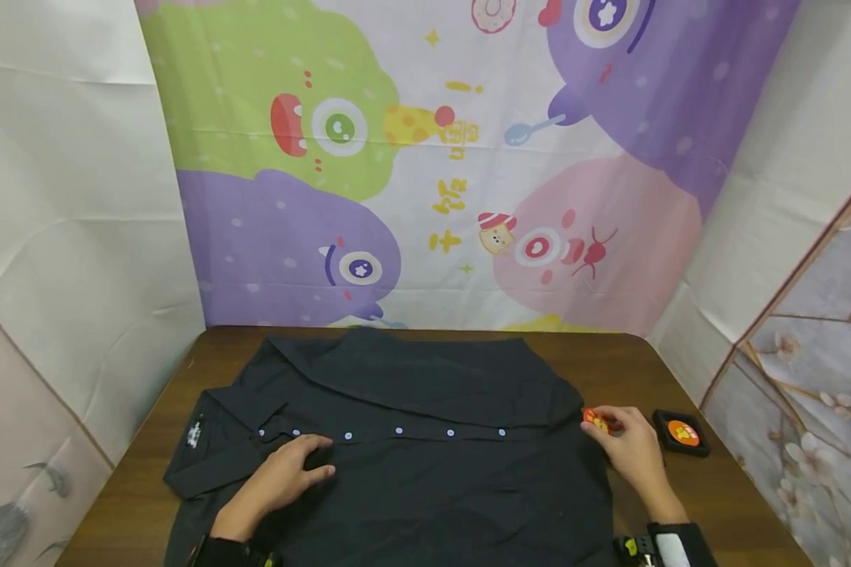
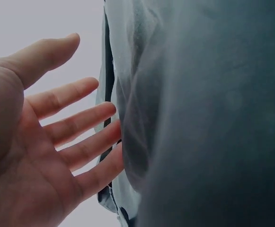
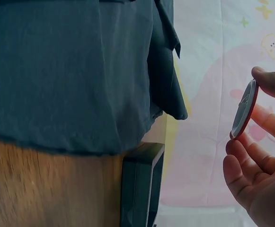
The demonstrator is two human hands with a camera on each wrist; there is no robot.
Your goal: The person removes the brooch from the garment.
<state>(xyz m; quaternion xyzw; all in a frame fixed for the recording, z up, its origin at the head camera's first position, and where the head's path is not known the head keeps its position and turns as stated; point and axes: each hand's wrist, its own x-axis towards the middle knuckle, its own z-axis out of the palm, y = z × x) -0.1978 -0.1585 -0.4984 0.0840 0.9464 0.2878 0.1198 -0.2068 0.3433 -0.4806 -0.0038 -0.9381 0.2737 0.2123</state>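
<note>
A black button-up shirt (image 1: 425, 488) lies spread on the table, its row of pale buttons (image 1: 399, 431) running across it. My left hand (image 1: 287, 472) is over the shirt's left part, below the buttons. In the left wrist view its fingers (image 2: 83, 127) are extended, close to the dark cloth, with nothing held. At the shirt's right edge, my right hand (image 1: 633, 449) pinches a round red-and-yellow pin badge (image 1: 596, 420) between thumb and fingers. The right wrist view shows the badge (image 3: 244, 109) almost edge-on, its metallic back towards the shirt.
Right of my right hand, a black square box (image 1: 659, 437) holds another round orange badge (image 1: 684, 432). A folded sleeve and white label (image 1: 195, 435) are at the shirt's left. The brown table (image 1: 620, 358) meets a cartoon-printed cloth (image 1: 425, 291) at the back.
</note>
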